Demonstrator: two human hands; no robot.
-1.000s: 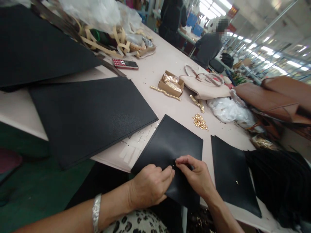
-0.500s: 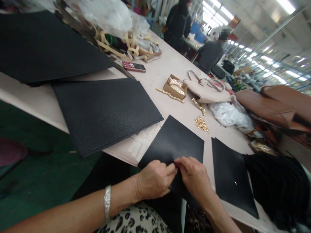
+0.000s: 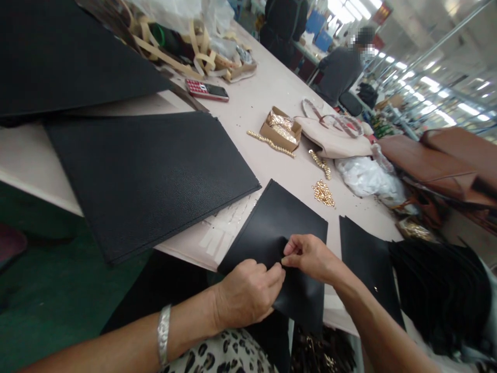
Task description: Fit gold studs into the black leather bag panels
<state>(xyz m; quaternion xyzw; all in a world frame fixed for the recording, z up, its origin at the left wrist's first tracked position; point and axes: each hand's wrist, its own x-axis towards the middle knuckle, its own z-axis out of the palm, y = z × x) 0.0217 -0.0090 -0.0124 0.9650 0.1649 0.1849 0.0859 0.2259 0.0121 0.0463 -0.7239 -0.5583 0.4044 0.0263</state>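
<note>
A black leather panel (image 3: 267, 223) lies at the table's near edge, its lower part hanging over. My left hand (image 3: 248, 292) is closed at the middle of this panel, gripping it, with a silvery bracelet at the wrist. The fingertips of my right hand (image 3: 308, 256) are pinched together above the panel, right against the left fingertips; whatever they hold is too small to make out. The leather is dented beside them. To the right lies another black panel (image 3: 363, 254) with a small gold metal fitting (image 3: 375, 289) on it.
Larger black leather pieces (image 3: 155, 176) overlap on the left. Beyond lie a pile of small gold fittings (image 3: 323, 194), gold strips (image 3: 272, 145), a small cardboard box (image 3: 280, 128) and a red phone (image 3: 207, 90). Black pieces (image 3: 438, 295) and brown bags (image 3: 438, 166) are stacked right. Two people are farther back.
My right hand has lifted and turned, its fingers now raised over the panel. My left hand keeps its place. The view has shifted slightly.
</note>
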